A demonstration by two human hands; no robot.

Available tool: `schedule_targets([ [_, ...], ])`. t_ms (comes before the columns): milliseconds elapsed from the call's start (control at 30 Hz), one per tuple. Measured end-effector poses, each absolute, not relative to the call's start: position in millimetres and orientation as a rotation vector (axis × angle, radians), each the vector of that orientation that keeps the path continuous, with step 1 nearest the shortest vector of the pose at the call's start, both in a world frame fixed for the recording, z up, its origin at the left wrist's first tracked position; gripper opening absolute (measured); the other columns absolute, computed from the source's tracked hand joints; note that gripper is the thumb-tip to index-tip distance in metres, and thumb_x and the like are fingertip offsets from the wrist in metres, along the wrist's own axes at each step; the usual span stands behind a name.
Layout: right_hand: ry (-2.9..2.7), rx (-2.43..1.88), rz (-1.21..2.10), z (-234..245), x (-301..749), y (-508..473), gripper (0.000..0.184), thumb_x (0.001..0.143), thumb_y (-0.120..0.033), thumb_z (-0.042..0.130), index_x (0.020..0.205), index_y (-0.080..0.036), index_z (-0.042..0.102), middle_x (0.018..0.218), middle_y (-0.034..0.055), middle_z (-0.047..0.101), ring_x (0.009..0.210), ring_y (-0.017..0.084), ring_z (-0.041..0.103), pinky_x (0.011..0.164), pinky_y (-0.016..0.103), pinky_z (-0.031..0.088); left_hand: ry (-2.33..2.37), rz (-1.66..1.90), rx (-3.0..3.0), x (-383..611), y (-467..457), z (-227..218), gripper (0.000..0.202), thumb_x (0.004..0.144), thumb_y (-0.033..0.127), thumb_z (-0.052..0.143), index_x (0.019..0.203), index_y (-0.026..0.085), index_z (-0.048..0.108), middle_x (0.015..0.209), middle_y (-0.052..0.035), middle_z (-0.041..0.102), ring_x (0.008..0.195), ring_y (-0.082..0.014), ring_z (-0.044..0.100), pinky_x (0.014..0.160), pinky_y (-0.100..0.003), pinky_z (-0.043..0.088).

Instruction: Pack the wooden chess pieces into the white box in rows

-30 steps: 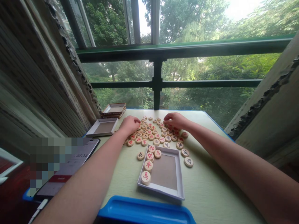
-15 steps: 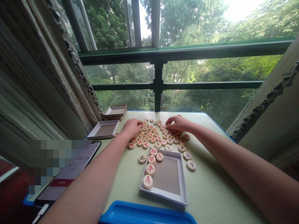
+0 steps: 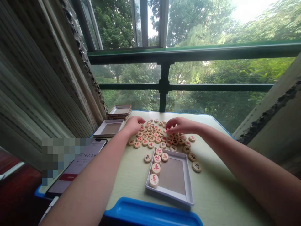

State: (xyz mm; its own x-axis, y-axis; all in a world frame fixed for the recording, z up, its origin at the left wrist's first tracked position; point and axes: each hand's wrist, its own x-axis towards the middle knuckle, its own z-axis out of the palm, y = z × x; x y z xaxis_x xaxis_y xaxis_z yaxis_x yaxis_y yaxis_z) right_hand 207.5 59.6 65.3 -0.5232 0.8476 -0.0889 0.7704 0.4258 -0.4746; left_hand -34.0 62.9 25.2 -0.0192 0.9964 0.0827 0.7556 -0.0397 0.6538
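Observation:
Round wooden Chinese chess pieces [image 3: 151, 138], marked in red or black, lie in a loose spread on the table. At the spread's far left edge is my left hand [image 3: 134, 124], open, its fingers reaching over a few pieces. My right hand [image 3: 179, 125] hovers low over the right side, open, fingers bent and apart; a red-marked piece [image 3: 166, 130] lies by its fingertips. Whether the fingertips touch pieces I cannot tell. Nearer me, a shallow white box [image 3: 190, 185] holds red-marked pieces along its left side, including a horse piece [image 3: 153, 180] at the near corner.
Another shallow box [image 3: 111, 128] and a small stack of box trays [image 3: 120, 110] stand at the back left. A phone showing a timer [image 3: 77, 169] lies at the left edge. The table's blue tray edge [image 3: 150, 212] is closest to me. A window [image 3: 164, 73] rises behind.
The view has shifted slightly, so everything sits further right. Near my right hand, pieces have moved closer together. Both hands stay at the spread.

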Motion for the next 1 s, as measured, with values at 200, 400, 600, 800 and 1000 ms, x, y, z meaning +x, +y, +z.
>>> schedule_targets([
  [200,-2.594,-1.420,0.441,52.8,197.4,60.7,0.022,0.071,-0.032,0.063,0.089,-0.021,0.069,0.089,0.0018,0.069,0.073,0.015,0.059,0.062,0.024,0.041,1.901,0.567,2.026,-41.7,63.8,20.2,0.023,0.065,0.014,0.064,0.086,0.018,0.072,0.089,-0.0068,0.071,0.083,-0.0204,0.065,0.076,-0.028,0.050],
  [400,-2.578,-1.384,0.381,40.4,199.1,67.8,0.021,0.072,-0.027,0.062,0.091,-0.023,0.070,0.095,0.0016,0.068,0.080,0.017,0.060,0.067,0.025,0.042,1.897,0.520,2.146,-37.3,61.5,19.6,0.022,0.071,0.018,0.062,0.091,0.023,0.072,0.095,-0.0055,0.071,0.089,-0.0205,0.064,0.079,-0.028,0.048],
  [600,-2.610,-1.397,0.316,40.8,199.7,67.8,0.019,0.072,-0.030,0.063,0.088,-0.022,0.070,0.090,0.0026,0.068,0.082,0.018,0.059,0.068,0.025,0.042,1.901,0.565,2.127,-35.5,61.0,20.1,0.027,0.072,0.022,0.063,0.099,0.020,0.068,0.100,-0.0058,0.070,0.086,-0.0197,0.064,0.076,-0.027,0.048],
  [800,-2.644,-1.431,0.275,42.5,198.3,65.4,0.020,0.073,-0.030,0.063,0.090,-0.023,0.071,0.092,0.0041,0.067,0.080,0.018,0.060,0.067,0.025,0.043,1.936,0.536,2.146,-37.3,63.1,17.4,0.027,0.071,0.026,0.062,0.097,0.019,0.068,0.098,-0.0073,0.070,0.089,-0.0214,0.063,0.077,-0.027,0.048],
  [1000,-2.553,-1.506,0.217,42.5,200.2,68.6,0.027,0.074,-0.029,0.060,0.099,-0.023,0.070,0.099,0.0054,0.066,0.083,0.019,0.060,0.070,0.026,0.044,1.954,0.489,2.179,-37.7,63.9,17.3,0.023,0.072,0.031,0.061,0.090,0.019,0.069,0.094,-0.0079,0.071,0.088,-0.0217,0.063,0.077,-0.027,0.047],
])
